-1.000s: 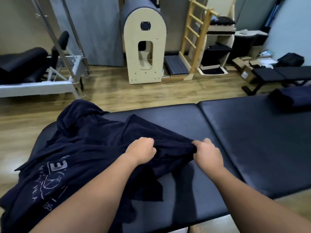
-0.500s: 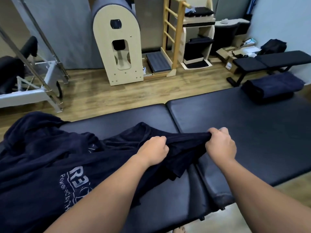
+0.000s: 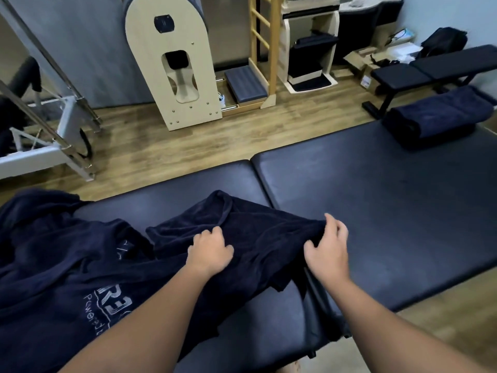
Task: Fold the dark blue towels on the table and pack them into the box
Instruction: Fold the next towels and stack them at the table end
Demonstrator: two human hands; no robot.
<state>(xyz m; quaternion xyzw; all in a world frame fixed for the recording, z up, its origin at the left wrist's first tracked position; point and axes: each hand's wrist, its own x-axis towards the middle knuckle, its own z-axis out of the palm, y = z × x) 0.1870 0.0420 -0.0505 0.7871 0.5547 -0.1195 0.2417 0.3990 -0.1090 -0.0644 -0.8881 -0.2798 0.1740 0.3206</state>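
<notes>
**padded_bench:** what changed in the last second? Both your fists looked clamped on that cloth.

**me:** Yeah, a second ago both my hands were bunched tight on one edge of the dark blue terry towel [image 3: 242, 238], dragging it rightward off the pile. Now my right hand [image 3: 326, 251] has loosened: fingers spread, only the fingertips still pinching the corner that's pulled out to a point. My left hand [image 3: 208, 251] is curled down on the cloth, knuckles up, but whether it actually grips a fold or just presses, I can't tell from here.

**padded_bench:** so folding starts?

**me:** My guess is I'm re-gripping to spread it flat first. Nothing's folded on this one yet.

**padded_bench:** how's the towel look?

**me:** Limp and rumpled, ridged where it's been pulled, one side hanging over the near edge of the black padded vinyl counter [image 3: 376, 211]. It lies against the heap of crumpled dark blue towels with white printed lettering [image 3: 53, 278] on my left. One neatly folded dark blue towel [image 3: 441, 117] sits at the far right corner. No box in view.
</notes>
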